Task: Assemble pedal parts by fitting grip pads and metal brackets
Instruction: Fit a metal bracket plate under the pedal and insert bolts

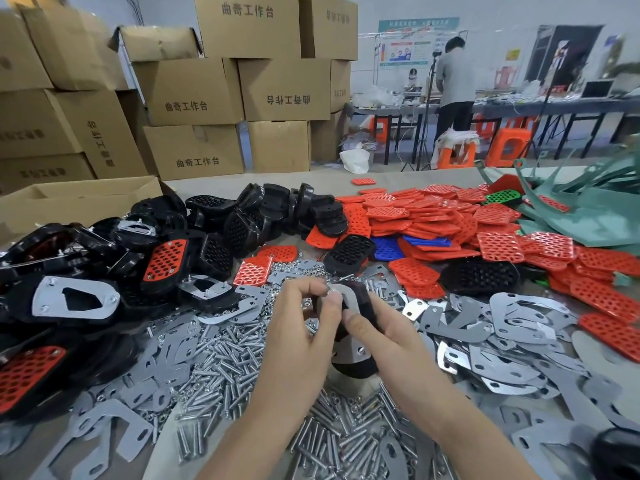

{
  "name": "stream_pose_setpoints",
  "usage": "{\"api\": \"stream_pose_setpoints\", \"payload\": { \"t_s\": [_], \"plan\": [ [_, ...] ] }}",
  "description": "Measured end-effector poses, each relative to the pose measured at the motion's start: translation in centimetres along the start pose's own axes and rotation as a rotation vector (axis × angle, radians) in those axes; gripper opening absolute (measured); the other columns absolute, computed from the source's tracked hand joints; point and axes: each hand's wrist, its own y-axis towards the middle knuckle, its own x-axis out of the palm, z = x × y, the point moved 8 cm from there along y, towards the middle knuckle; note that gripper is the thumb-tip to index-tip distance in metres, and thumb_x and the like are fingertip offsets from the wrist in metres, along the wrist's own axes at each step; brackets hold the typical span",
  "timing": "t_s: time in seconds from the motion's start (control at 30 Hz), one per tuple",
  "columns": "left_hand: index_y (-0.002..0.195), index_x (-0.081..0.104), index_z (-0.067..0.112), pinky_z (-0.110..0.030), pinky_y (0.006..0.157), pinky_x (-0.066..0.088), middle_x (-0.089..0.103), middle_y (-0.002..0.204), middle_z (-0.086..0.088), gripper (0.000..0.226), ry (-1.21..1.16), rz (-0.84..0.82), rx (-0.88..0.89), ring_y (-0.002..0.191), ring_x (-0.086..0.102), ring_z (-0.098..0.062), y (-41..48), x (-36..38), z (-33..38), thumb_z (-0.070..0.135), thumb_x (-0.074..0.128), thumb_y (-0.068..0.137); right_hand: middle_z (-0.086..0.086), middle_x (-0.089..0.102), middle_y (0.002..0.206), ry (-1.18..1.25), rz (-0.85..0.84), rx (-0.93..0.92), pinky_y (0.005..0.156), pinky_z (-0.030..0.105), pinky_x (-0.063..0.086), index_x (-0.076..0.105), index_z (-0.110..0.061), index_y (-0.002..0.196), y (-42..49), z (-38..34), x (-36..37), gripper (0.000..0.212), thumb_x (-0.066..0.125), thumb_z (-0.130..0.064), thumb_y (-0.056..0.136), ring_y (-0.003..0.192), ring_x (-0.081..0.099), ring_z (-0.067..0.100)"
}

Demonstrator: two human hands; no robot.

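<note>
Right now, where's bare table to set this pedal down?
Far strip of beige tabletop behind the black plastic pedal bodies and red perforated grip pads. Closer in, silver bolts and grey metal brackets crowd the surface.

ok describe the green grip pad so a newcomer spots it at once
Find the big pile of red grip pads on the right half of the table and follow it to its far edge, beside the teal sheets. The green grip pad lies there: perforated like its neighbours, but bright green, not red.
</note>
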Motion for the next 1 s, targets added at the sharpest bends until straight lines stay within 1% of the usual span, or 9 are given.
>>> {"api": "stream_pose_setpoints", "payload": {
  "t_s": [0.13, 0.23, 0.43, 0.53, 0.6, 0.67, 0.8, 0.93, 1.0],
  "plan": [
    [0.097, 0.058, 0.036, -0.018, 0.089, 0.046, 0.057, 0.105, 0.020, 0.018, 0.138, 0.070, 0.087, 0.107, 0.058, -0.004, 0.2, -0.7, 0.8, 0.052, 0.050, 0.096, -0.004, 0.072, 0.096, -0.138, 0.035, -0.098, 0.076, 0.019, 0.053, 0.069, -0.039, 0.111, -0.3, -1.4, 0.3, 0.018, 0.056, -0.028, 0.105, 0.091, 0.068, 0.008],
    [0.096, 0.057, 0.034, -0.011, 0.086, 0.039, 0.051, 0.103, 0.022, 0.013, 0.295, 0.062, 0.181, 0.105, 0.053, -0.003, 0.1, -0.8, 1.6, 0.045, 0.051, 0.098, -0.003, 0.071, 0.098, -0.214, 0.042, -0.131, 0.081, 0.032, 0.056, 0.066, -0.040, 0.110, -0.6, -1.8, 0.4, 0.017, 0.054, -0.028, 0.107, 0.092, 0.066, 0.014],
    [0.100, 0.066, 0.016, -0.011, 0.087, 0.036, 0.057, 0.104, 0.007, 0.012, 0.561, 0.096, 0.458, 0.099, 0.049, -0.008, -0.2, -1.0, 3.5, 0.026, 0.060, 0.097, -0.005, 0.070, 0.100, -0.315, 0.031, -0.160, 0.084, 0.039, 0.054, 0.061, -0.044, 0.115, -0.7, -1.8, 0.3, 0.015, 0.052, -0.036, 0.107, 0.092, 0.065, 0.017],
    [0.095, 0.063, 0.029, -0.009, 0.078, 0.040, 0.060, 0.097, 0.020, 0.005, 0.363, 0.035, 0.231, 0.090, 0.055, -0.001, 0.2, -1.1, 2.6, 0.032, 0.060, 0.097, -0.013, 0.069, 0.104, -0.416, 0.053, -0.196, 0.079, 0.024, 0.051, 0.057, -0.045, 0.126, -0.7, -1.7, 0.1, 0.022, 0.050, -0.035, 0.107, 0.093, 0.065, 0.009],
    [0.090, 0.065, 0.031, -0.010, 0.064, 0.043, 0.067, 0.086, 0.018, 0.009, 0.088, 0.008, 0.004, 0.074, 0.060, -0.001, 0.3, -0.8, 1.2, 0.036, 0.062, 0.097, -0.020, 0.066, 0.112, -0.505, 0.069, -0.216, 0.081, 0.016, 0.046, 0.050, -0.043, 0.138, -0.8, -1.7, 0.0, 0.030, 0.047, -0.039, 0.108, 0.103, 0.063, 0.006],
    [0.085, 0.069, 0.025, -0.013, 0.056, 0.044, 0.066, 0.069, 0.014, 0.020, -0.068, 0.014, -0.132, 0.061, 0.058, -0.002, 0.5, -0.7, 0.2, 0.038, 0.061, 0.097, -0.027, 0.058, 0.120, -0.616, 0.079, -0.243, 0.085, 0.010, 0.042, 0.041, -0.045, 0.146, -0.9, -1.9, 0.0, 0.040, 0.041, -0.048, 0.105, 0.108, 0.059, -0.002],
    [0.078, 0.076, 0.025, -0.020, 0.051, 0.046, 0.062, 0.065, 0.002, 0.030, -0.344, -0.078, -0.364, 0.055, 0.054, -0.011, 0.3, 0.7, -1.5, 0.037, 0.059, 0.099, -0.041, 0.040, 0.139, -0.762, 0.100, -0.303, 0.091, 0.000, 0.035, 0.030, -0.050, 0.146, -1.2, -2.6, 0.1, 0.043, 0.039, -0.043, 0.105, 0.115, 0.043, -0.027],
    [0.073, 0.079, 0.022, -0.020, 0.053, 0.048, 0.063, 0.069, 0.001, 0.025, -0.598, -0.111, -0.433, 0.059, 0.056, -0.007, 0.2, 1.6, -1.4, 0.039, 0.065, 0.085, -0.051, 0.030, 0.139, -0.820, 0.116, -0.317, 0.093, -0.004, 0.031, 0.027, -0.050, 0.147, -1.1, -2.9, 0.2, 0.045, 0.038, -0.041, 0.104, 0.116, 0.034, -0.033],
    [0.078, 0.077, 0.024, -0.020, 0.057, 0.049, 0.062, 0.067, 0.005, 0.022, -0.476, -0.096, -0.357, 0.060, 0.057, -0.007, 0.3, 1.0, -1.2, 0.040, 0.065, 0.089, -0.052, 0.031, 0.137, -0.811, 0.117, -0.310, 0.090, -0.003, 0.032, 0.028, -0.050, 0.146, -1.1, -3.1, 0.2, 0.044, 0.037, -0.044, 0.104, 0.115, 0.038, -0.031]
  ]
}}
